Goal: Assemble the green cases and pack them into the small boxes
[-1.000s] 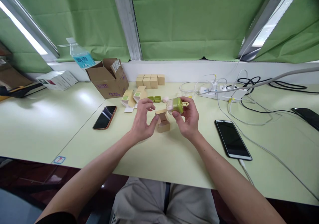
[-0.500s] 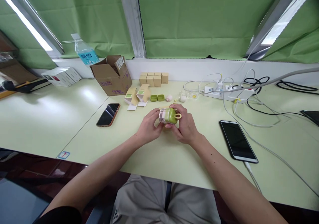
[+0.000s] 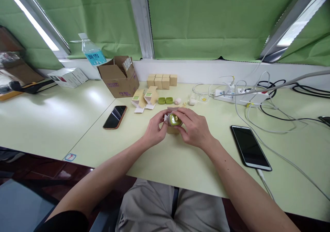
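Observation:
Between my hands, over the table, is a small clear-sided container with a green lid (image 3: 175, 119) and a cream loop. My right hand (image 3: 194, 126) grips it with thumb and fingers, its lid facing me. My left hand (image 3: 156, 128) is closed at the left on an open small cardboard box (image 3: 173, 130), pinching near its white flap. The container sits at the mouth of this box; how deep it reaches inside is hidden. Just beyond my hands lie two green open trays (image 3: 165, 100), a pale pink rounded piece (image 3: 177, 101) and a small white piece (image 3: 192, 102).
Two opened small cartons (image 3: 144, 98) and several closed cardboard boxes (image 3: 162, 81) stand behind. A larger carton (image 3: 121, 78) and a water bottle (image 3: 93, 53) are back left. Phones lie left (image 3: 115, 117) and right (image 3: 250, 147). Cables surround a power strip (image 3: 241, 96).
The container has turned from lying sideways, lid to the right, to lid facing me. It has moved to the mouth of the small box, whose white flap now shows at my left hand.

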The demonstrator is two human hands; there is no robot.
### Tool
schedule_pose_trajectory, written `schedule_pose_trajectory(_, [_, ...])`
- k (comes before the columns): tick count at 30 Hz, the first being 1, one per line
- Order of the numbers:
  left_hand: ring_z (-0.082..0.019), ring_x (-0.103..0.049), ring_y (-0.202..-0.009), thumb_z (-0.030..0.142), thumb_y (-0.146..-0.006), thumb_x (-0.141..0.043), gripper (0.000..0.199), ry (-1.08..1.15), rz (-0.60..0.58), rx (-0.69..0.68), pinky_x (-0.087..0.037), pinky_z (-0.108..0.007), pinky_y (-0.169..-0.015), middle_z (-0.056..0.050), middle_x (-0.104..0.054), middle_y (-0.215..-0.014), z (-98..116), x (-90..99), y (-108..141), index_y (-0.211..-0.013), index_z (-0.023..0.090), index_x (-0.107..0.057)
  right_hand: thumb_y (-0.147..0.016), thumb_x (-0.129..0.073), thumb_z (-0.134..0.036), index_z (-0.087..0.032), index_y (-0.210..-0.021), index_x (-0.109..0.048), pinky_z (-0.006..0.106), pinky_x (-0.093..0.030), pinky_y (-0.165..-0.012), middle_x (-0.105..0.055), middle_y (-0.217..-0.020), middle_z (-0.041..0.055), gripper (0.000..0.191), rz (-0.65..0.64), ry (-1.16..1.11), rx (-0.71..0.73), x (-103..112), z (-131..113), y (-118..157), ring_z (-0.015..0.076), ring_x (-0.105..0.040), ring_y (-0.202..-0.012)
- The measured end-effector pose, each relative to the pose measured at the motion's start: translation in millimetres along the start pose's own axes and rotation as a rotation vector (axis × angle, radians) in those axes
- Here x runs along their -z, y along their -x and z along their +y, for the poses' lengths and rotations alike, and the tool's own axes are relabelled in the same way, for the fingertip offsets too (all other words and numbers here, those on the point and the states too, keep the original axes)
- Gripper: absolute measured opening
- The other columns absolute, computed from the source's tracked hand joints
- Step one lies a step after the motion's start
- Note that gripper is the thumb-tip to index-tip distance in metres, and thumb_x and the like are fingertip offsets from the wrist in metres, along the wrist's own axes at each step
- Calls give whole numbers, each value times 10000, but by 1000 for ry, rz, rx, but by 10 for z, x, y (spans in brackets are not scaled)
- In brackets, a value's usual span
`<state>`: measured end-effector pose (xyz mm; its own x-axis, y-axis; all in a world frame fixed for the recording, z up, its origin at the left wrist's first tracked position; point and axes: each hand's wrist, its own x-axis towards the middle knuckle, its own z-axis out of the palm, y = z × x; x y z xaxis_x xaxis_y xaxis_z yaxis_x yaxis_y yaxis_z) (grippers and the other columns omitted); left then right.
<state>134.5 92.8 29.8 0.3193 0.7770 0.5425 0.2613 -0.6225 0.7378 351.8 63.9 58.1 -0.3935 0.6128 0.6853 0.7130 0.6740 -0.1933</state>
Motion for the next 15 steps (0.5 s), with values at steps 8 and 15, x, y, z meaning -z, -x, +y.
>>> schedule_pose_trajectory(8, [-271, -743, -1234, 215, -994, -573, 426, -78, -17, 11, -654, -432, -1001, -143, -755, -1413, 32, 11, 12, -1408, 202, -673, -989, -647, -196, -232, -1090, -658, 350, -406, -522, -762, -1094, 127, 108, -122, -1, 17, -24, -30, -4, 324, -625, -1087])
schedule_pose_trajectory(15, [-279, -728, -1278, 281, -1015, -590, 408, -9, -15, 43, -642, -453, -1045, -139, -746, -1421, 19, 6, 11, -1409, 215, -672, -1033, -588, -188, -210, -1057, -696, 425, -555, -623, -719, -1144, 173, 113, -182, 53, 37, -58, -50, -1, 348, -580, -1123])
